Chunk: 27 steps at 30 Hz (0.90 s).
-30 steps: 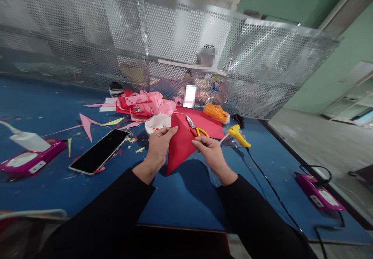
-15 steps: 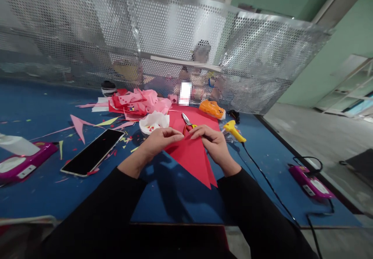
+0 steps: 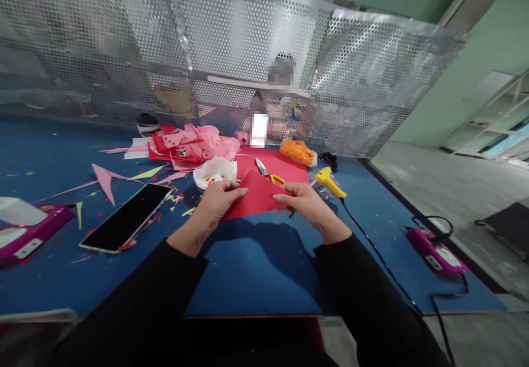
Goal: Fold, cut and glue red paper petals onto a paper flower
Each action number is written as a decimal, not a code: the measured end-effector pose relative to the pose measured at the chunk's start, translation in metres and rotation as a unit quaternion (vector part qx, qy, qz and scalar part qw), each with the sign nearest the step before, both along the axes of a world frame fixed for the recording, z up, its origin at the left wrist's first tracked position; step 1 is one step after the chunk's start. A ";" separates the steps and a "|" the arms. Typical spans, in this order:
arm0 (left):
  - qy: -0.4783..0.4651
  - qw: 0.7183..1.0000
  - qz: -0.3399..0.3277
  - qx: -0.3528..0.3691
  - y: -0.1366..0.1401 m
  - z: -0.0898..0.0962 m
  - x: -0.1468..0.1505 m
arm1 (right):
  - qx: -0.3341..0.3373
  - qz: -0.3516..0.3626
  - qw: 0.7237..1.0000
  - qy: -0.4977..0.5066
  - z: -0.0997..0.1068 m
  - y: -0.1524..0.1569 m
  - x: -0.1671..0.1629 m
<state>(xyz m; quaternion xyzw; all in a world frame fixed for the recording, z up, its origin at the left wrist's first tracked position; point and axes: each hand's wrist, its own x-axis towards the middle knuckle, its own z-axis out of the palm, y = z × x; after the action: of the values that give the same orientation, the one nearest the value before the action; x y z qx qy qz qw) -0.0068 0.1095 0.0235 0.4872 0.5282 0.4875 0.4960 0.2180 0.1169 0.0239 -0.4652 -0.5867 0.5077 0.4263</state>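
Between both hands a folded piece of red paper (image 3: 257, 197) is held up above the table. My left hand (image 3: 220, 199) pinches its left side between thumb and fingers. On the right side, my right hand (image 3: 303, 201) grips it the same way. Just beyond the paper lie scissors (image 3: 268, 171) with yellow handles, resting on a larger red sheet (image 3: 291, 163). A white bowl (image 3: 200, 178) lined with white paper and holding small scraps stands beyond my left hand. To the right of the sheet lies a yellow glue gun (image 3: 331, 182) with a black cord.
A black phone (image 3: 128, 218) lies among paper scraps at left. Purple power strips (image 3: 438, 251) sit at both sides. Pink and red paper scraps (image 3: 194, 146) are heaped at the back, an orange packet (image 3: 298, 152) right of them. A perforated metal screen (image 3: 248, 42) stands behind; a person is beyond it.
The red paper has been turned: its long points no longer hang toward me, and its lower edge now runs across. My hands have moved slightly apart, and the scissors show more fully.
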 end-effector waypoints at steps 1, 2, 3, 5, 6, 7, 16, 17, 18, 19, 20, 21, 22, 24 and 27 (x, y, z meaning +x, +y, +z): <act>0.001 1.000 0.001 -0.008 0.001 0.000 -0.001 | 0.001 0.003 1.000 -0.008 -0.001 0.000 0.000; 0.000 1.000 -0.005 -0.019 0.001 0.000 -0.002 | 0.002 0.006 1.000 -0.016 -0.002 0.000 0.001; -0.003 0.999 -0.018 -0.035 0.001 0.000 -0.003 | 0.003 0.010 1.000 -0.024 -0.001 0.000 0.001; -0.019 0.996 -0.056 -0.074 -0.002 0.002 -0.001 | 0.002 0.028 0.999 -0.041 0.002 -0.001 0.001; -0.032 0.993 -0.073 -0.092 -0.005 0.002 0.001 | 0.000 0.039 0.998 -0.050 0.004 -0.002 0.000; -0.048 0.989 -0.088 -0.106 -0.008 0.003 0.003 | 0.000 0.049 0.997 -0.059 0.005 -0.004 -0.001; -0.151 0.979 -0.066 -0.122 -0.006 -0.001 0.002 | 0.074 -0.053 0.987 -0.132 0.004 0.020 -0.001; -0.155 0.979 -0.056 -0.121 -0.004 -0.001 -0.001 | 0.078 -0.070 0.984 -0.146 0.007 0.031 0.000; -0.159 0.979 -0.048 -0.119 -0.002 0.000 -0.004 | 0.077 -0.082 0.980 -0.164 0.009 0.042 0.000; -0.164 0.979 -0.043 -0.118 -0.001 0.001 -0.006 | 0.074 -0.088 0.976 -0.185 0.011 0.053 -0.002; -0.168 0.978 -0.040 -0.116 0.000 0.002 -0.008 | 0.070 -0.091 0.972 -0.204 0.012 0.063 -0.005; -0.172 0.978 -0.038 -0.113 0.000 0.004 -0.009 | 0.066 -0.089 0.969 -0.221 0.011 0.072 -0.009; -0.176 0.978 -0.036 -0.109 0.000 0.005 -0.010 | 0.064 -0.086 0.967 -0.232 0.010 0.079 -0.014; -0.179 0.978 -0.032 -0.100 -0.001 0.009 -0.011 | 0.077 -0.077 0.965 -0.237 0.004 0.087 -0.025; -0.178 0.979 -0.029 -0.090 -0.002 0.012 -0.014 | 0.144 -0.059 0.965 -0.210 -0.006 0.089 -0.039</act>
<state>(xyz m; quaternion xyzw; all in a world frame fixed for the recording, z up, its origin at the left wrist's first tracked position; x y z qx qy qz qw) -0.0206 0.1072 0.0355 0.3608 0.4584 0.5022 0.6383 0.1795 0.2061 0.0175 -0.5282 -0.7017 0.2828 0.3855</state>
